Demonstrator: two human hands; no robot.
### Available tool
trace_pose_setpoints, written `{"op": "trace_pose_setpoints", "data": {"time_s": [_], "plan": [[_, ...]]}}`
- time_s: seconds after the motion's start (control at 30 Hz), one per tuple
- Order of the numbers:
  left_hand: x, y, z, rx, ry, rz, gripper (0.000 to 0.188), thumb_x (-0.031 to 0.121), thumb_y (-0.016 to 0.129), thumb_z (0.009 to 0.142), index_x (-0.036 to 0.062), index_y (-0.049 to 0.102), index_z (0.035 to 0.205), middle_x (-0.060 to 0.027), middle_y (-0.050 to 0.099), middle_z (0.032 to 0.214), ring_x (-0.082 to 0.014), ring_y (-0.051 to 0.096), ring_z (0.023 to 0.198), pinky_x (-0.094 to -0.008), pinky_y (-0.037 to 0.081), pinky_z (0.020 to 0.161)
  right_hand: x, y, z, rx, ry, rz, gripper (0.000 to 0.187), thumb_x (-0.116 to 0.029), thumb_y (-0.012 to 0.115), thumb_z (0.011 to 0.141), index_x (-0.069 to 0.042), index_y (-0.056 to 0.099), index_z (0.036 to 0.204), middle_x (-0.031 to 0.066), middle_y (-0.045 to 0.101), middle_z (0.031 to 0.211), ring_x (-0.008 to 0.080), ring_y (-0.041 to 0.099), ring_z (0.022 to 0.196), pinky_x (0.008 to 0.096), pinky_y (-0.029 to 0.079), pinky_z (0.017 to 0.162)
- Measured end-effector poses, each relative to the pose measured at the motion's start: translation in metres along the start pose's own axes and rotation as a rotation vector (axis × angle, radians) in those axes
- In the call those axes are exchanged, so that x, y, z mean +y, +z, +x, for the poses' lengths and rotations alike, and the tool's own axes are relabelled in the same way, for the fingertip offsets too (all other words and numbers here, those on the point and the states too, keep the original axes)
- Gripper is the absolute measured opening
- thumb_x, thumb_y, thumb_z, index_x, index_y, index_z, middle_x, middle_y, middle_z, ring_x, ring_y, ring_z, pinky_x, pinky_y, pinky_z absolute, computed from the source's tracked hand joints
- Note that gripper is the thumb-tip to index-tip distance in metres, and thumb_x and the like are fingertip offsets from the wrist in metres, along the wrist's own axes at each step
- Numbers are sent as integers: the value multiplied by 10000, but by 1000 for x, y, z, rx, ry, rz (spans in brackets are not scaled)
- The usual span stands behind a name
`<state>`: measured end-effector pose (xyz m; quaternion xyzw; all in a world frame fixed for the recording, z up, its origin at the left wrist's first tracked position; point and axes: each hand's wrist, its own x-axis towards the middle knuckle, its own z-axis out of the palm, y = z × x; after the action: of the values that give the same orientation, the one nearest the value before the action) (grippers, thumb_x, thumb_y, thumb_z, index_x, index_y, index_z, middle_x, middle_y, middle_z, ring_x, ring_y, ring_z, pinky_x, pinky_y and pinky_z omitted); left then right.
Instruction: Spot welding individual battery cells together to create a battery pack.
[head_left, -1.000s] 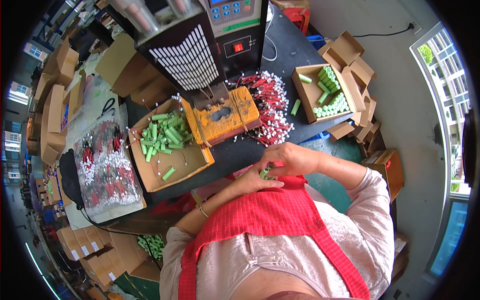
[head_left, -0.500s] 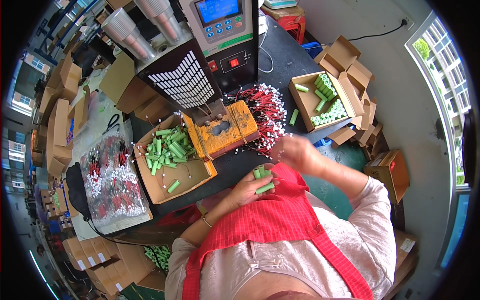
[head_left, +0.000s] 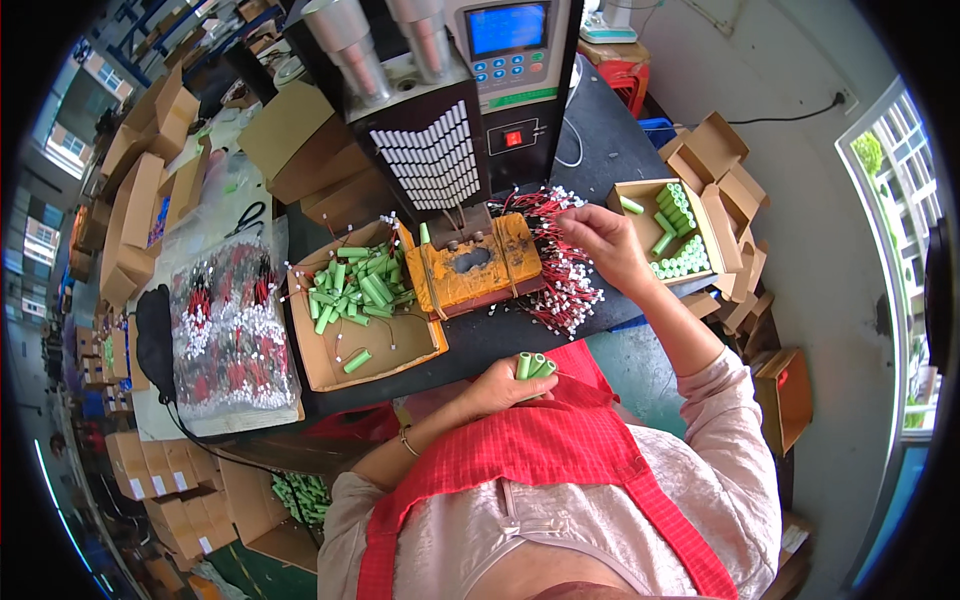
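Observation:
My left hand point(head_left: 497, 388), in front of the red apron, is closed around several green cylindrical battery cells point(head_left: 535, 367), their ends pointing up and away. Beyond the table edge, my right hand point(head_left: 608, 245) reaches over a heap of red wire leads with white connectors point(head_left: 568, 290). Its thumb and fingertips are pinched together at the heap's upper part; what lies between them is too small to make out. Beside the heap sits a yellow block point(head_left: 515, 255) with rubber bands around it, under the black machine's point(head_left: 430, 150) two thin pins.
Left of the block, an open carton point(head_left: 400, 365) holds loose green cells. Another carton point(head_left: 708, 215) at right has cells, some in rows. Bagged wire leads point(head_left: 235, 350) and black scissors point(head_left: 248, 215) lie farther left. Empty boxes point(head_left: 715, 145) are piled behind the right carton.
The view has shifted a little. My right hand has gone from near the apron, blurred, up to the wire heap. In my left hand the cells now sit bunched more closely together.

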<state>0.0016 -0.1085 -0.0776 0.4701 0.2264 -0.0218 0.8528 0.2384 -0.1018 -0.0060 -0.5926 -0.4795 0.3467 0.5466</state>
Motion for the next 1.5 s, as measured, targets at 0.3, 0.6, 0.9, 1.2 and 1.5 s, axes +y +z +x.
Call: {"op": "trace_pose_setpoints", "data": {"time_s": [0.3, 0.6, 0.9, 1.2, 1.5], "plan": [[18, 1, 14, 352, 252, -814, 169, 259, 583, 869, 98, 531, 878, 0, 552, 800, -91, 529, 709, -226, 428, 611, -16, 58, -75, -141, 108, -125, 140, -126, 616, 830, 11, 593, 830, 82, 617, 687, 88, 561, 624, 259, 465, 566], [5, 6, 24, 324, 536, -654, 166, 260, 553, 886, 100, 531, 930, 11, 560, 831, -79, 529, 774, -232, 422, 672, 13, 76, -100, -114, 214, -256, 156, -121, 643, 793, 31, 617, 770, 72, 613, 659, 89, 529, 595, 260, 437, 558], [-9, 1, 8, -2, 383, -693, 227, 139, 570, 868, 92, 539, 1088, -13, 576, 1027, -137, 555, 984, -315, 469, 889, -18, 62, -92, -144, -150, -448, 177, -79, 488, 878, 41, 618, 868, 102, 599, 692, 115, 541, 642, 274, 425, 581], [78, -16, -51, 463, 561, 146, 276, 135, 679, 789, -16, 594, 1004, -35, 628, 868, -81, 584, 787, -218, 473, 682, -50, 69, -31, -119, 62, -79, 169, -103, 602, 840, 46, 598, 920, 24, 584, 675, 60, 528, 591, 210, 433, 530], [119, -48, -18, 791, 900, 759, 225, 70, 694, 728, -7, 625, 928, -130, 640, 799, -227, 629, 684, -290, 493, 612, -39, 68, 0, -231, 103, -64, 220, -218, 558, 888, -2, 605, 886, -18, 540, 643, 38, 490, 579, 192, 411, 512]]}}
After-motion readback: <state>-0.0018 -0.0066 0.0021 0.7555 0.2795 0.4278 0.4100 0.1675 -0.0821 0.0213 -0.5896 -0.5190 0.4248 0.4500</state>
